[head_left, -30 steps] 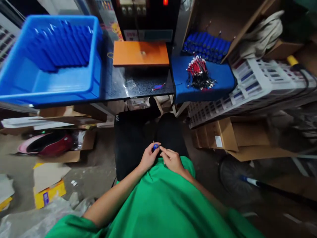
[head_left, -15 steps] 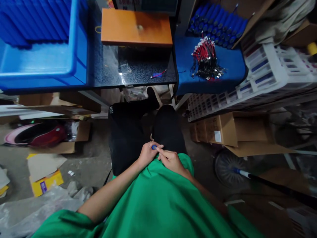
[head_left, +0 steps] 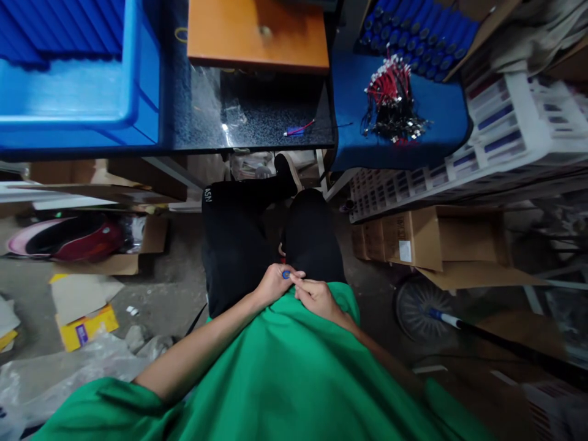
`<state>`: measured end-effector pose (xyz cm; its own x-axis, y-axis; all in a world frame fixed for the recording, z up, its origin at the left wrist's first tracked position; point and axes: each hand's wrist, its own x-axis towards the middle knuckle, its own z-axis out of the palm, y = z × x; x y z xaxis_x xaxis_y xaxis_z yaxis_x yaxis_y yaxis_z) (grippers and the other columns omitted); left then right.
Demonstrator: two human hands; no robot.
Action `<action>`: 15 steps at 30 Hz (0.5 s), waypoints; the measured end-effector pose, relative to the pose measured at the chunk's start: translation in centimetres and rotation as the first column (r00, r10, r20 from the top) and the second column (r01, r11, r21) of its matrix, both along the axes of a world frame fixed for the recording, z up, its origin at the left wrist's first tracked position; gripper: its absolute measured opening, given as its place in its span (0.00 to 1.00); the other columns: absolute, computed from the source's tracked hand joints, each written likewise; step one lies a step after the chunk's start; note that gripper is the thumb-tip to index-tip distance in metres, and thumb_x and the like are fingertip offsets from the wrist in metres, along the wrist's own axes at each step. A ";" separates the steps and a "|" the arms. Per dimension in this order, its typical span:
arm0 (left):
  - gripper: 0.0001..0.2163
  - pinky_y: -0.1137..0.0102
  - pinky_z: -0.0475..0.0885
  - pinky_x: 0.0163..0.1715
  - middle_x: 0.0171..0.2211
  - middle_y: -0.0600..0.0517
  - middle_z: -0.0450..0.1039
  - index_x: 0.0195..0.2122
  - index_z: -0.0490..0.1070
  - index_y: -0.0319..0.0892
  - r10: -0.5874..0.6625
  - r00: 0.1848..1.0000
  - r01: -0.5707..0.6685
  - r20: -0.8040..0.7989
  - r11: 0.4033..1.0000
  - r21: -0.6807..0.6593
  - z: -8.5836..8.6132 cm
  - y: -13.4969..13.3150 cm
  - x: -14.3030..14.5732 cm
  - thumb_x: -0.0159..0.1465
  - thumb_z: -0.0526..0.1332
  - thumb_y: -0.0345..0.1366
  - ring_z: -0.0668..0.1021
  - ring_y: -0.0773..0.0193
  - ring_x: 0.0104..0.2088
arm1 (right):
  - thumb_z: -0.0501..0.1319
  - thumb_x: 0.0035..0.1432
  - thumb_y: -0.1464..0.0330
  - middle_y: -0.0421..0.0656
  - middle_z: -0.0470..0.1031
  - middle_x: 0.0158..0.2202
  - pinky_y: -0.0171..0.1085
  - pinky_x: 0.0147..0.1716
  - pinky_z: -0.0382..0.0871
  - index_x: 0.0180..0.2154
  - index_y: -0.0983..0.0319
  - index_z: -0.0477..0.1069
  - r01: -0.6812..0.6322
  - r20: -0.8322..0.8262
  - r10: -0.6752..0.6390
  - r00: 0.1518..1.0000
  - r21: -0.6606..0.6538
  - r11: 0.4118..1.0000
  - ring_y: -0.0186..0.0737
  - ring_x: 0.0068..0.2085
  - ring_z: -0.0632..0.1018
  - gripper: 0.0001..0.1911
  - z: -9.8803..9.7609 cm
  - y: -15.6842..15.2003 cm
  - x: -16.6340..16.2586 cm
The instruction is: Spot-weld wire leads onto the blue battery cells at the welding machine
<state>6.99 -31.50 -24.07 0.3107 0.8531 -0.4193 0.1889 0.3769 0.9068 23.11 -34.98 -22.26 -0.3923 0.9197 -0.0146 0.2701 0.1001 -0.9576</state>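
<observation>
My left hand [head_left: 274, 282] is closed around a small blue battery cell [head_left: 286, 274], held above my lap with its round end facing up. My right hand [head_left: 316, 296] is closed, its fingertips pressed together right beside that end. Anything between the right fingertips is too small to make out. A speck of red shows just past the left hand, too little to name. On the dark bench lies a small blue piece with red and black leads [head_left: 296, 130]. A heap of red and black connector wires [head_left: 392, 101] rests on the blue cloth to its right.
A blue bin [head_left: 82, 125] with long blue packs stands at the left of the bench [head_left: 184, 131]. An orange box [head_left: 260, 37] sits at the back. Blue cells [head_left: 418, 33] fill a carton, with white crates [head_left: 528, 131] alongside. Cardboard boxes [head_left: 425, 239] and a helmet [head_left: 68, 239] are below.
My view has tilted slightly, so the bench sits higher in the picture. My hands stay together at the battery cell, with only a slight shift of the fingers.
</observation>
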 end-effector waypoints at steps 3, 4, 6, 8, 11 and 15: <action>0.22 0.76 0.64 0.21 0.19 0.51 0.72 0.24 0.77 0.34 -0.027 1.000 0.027 0.007 1.000 -0.010 0.0 -0.1 -0.2 0.55 0.67 0.53 0.70 0.70 0.21 | 0.51 0.66 0.71 0.41 0.74 0.26 0.31 0.32 0.71 0.58 0.62 0.71 -0.017 -0.006 0.017 1.000 -0.018 1.000 0.33 0.27 0.73 0.22 -0.1 -0.2 0.0; 0.22 0.76 0.64 0.21 0.19 0.51 0.72 0.24 0.76 0.34 -0.039 0.999 0.039 0.013 0.999 -0.013 0.0 -0.1 -0.2 0.55 0.67 0.53 0.69 0.70 0.21 | 0.52 0.66 0.71 0.41 0.74 0.26 0.31 0.32 0.71 0.58 0.62 0.71 -0.022 -0.007 0.022 1.000 -0.033 0.999 0.33 0.27 0.73 0.22 -0.1 -0.2 0.1; 0.22 0.77 0.64 0.21 0.19 0.52 0.72 0.23 0.76 0.34 -0.056 0.998 0.056 0.027 0.998 -0.015 0.0 -0.2 -0.3 0.55 0.67 0.53 0.69 0.71 0.20 | 0.52 0.66 0.71 0.41 0.74 0.27 0.31 0.32 0.71 0.58 0.62 0.71 -0.029 -0.008 0.029 1.000 -0.057 0.998 0.33 0.28 0.73 0.22 0.0 -0.4 0.1; 0.22 0.77 0.63 0.20 0.19 0.53 0.71 0.23 0.75 0.34 -0.066 0.997 0.067 0.041 0.998 -0.015 -0.1 -0.3 -0.3 0.55 0.67 0.52 0.68 0.71 0.20 | 0.52 0.65 0.71 0.42 0.75 0.27 0.31 0.32 0.71 0.58 0.62 0.71 -0.025 -0.010 0.025 1.000 -0.063 0.998 0.33 0.28 0.73 0.22 0.1 -0.6 0.1; 0.21 0.77 0.63 0.20 0.18 0.54 0.70 0.23 0.75 0.34 -0.091 0.995 0.092 0.049 0.996 -0.021 -0.1 -0.3 -0.4 0.55 0.67 0.52 0.67 0.72 0.20 | 0.52 0.65 0.71 0.43 0.76 0.28 0.32 0.32 0.72 0.57 0.63 0.72 -0.005 -0.001 0.005 1.000 -0.052 0.999 0.34 0.28 0.74 0.22 0.0 -0.9 0.0; 0.20 0.77 0.64 0.21 0.19 0.53 0.71 0.24 0.75 0.34 -0.119 0.992 0.119 0.050 0.993 -0.006 -0.1 -0.3 -0.6 0.56 0.67 0.50 0.68 0.72 0.20 | 0.52 0.65 0.70 0.45 0.77 0.30 0.32 0.32 0.72 0.57 0.62 0.72 0.011 0.007 -0.010 1.000 -0.036 0.999 0.36 0.29 0.75 0.21 -0.1 -1.3 -0.1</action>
<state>6.42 -31.84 -24.17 0.4303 0.8052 -0.4081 0.1877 0.3624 0.9129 22.99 -36.25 -22.39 -0.3823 0.9227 -0.0504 0.2777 0.0627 -0.9586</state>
